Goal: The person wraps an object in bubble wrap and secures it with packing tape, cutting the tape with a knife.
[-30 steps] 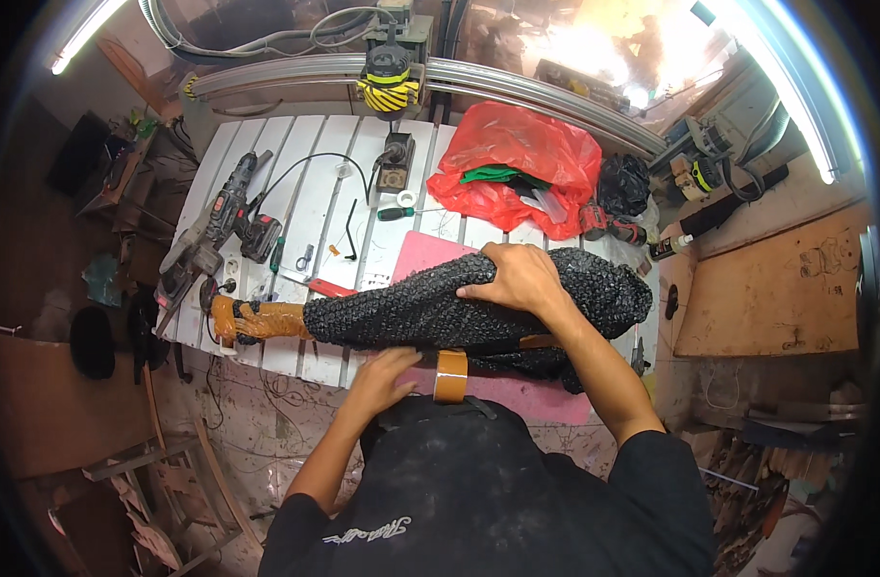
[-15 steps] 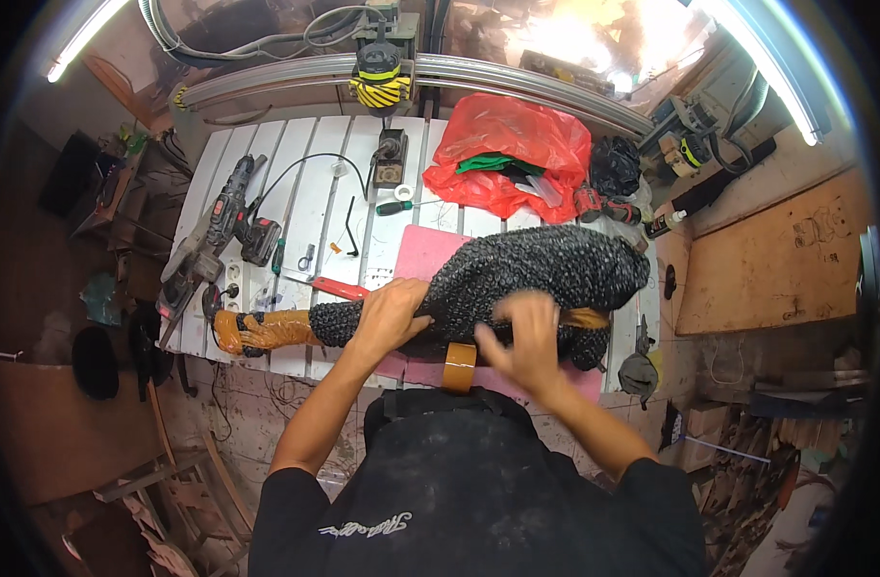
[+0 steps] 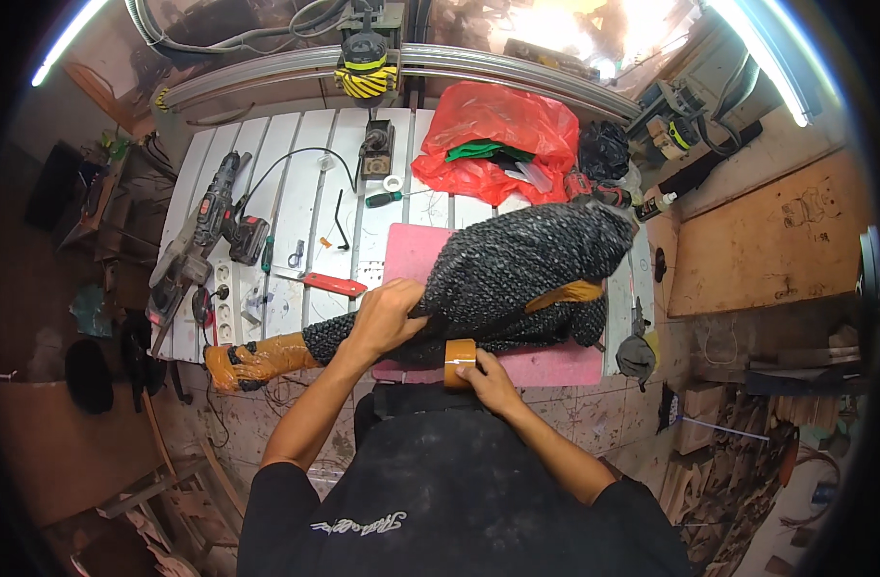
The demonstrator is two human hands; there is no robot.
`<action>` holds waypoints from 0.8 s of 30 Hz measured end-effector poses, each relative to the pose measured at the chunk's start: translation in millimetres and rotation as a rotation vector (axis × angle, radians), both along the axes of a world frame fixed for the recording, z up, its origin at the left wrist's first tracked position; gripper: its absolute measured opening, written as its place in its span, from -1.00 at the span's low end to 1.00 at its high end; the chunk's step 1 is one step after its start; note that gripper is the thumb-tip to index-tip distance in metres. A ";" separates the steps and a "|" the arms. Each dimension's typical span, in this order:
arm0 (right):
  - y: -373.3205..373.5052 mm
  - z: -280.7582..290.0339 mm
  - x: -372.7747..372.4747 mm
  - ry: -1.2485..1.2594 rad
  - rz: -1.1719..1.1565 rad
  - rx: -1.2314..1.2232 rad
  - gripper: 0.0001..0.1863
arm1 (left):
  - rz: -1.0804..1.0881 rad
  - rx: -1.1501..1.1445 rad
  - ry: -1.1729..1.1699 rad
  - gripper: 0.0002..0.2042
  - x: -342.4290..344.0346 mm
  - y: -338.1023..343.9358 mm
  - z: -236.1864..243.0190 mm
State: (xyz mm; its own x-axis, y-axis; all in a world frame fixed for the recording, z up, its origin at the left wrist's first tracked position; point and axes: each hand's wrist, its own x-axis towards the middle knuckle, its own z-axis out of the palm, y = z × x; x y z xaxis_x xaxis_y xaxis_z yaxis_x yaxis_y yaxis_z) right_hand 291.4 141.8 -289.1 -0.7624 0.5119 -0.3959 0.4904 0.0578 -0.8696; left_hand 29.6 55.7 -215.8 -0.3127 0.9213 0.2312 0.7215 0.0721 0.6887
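A long bundle (image 3: 526, 264) in bumpy black wrapping, which looks like bubble wrap, lies across the near part of the table. Brown tape covers its narrow left end (image 3: 267, 358), and a tape strip (image 3: 565, 294) shows on the right part. My left hand (image 3: 387, 319) is closed on the bundle where the narrow part meets the wide one. At the table's near edge, just below the bundle, my right hand (image 3: 492, 381) grips a roll of brown packing tape (image 3: 457, 358). What the wrapping encloses is hidden.
A pink mat (image 3: 416, 250) lies under the bundle on the white slatted table (image 3: 305, 207). A red-handled knife (image 3: 334, 284), a screwdriver (image 3: 386, 199), a power strip (image 3: 224, 303) and power tools (image 3: 219, 207) lie left. Behind is a red plastic bag (image 3: 497, 120).
My right hand has come down from over the bundle onto the tape roll. The bundle's left end has tipped nearer to me, while my left hand keeps its hold.
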 end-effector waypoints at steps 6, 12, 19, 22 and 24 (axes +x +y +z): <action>8.1 17.4 -5.9 0.147 -0.127 -0.242 -0.62 | -0.027 0.084 0.111 -0.76 13.0 8.3 29.5; 13.3 58.4 -9.2 -0.172 0.020 0.028 -0.65 | -0.088 0.082 0.220 -0.75 10.9 11.1 35.1; -0.8 48.5 -0.3 -0.034 -0.053 -0.192 -0.63 | -0.286 -0.067 0.128 -0.61 17.6 -15.3 17.9; -13.3 41.8 7.1 -0.160 -0.109 0.031 -0.67 | -0.253 -0.033 0.207 -0.66 27.6 -23.0 4.0; -7.1 39.2 9.8 -0.242 -0.066 -0.122 -0.68 | -0.148 0.085 0.222 -0.64 40.0 -27.2 -9.0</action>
State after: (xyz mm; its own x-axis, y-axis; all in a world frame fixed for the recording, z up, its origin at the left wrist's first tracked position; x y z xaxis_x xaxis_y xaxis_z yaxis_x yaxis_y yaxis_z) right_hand 301.2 134.7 -249.8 -0.6046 0.4948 -0.6242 0.6838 -0.0795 -0.7253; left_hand 69.6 28.5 -224.8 -0.1095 0.9276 0.3572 0.8536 -0.0964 0.5120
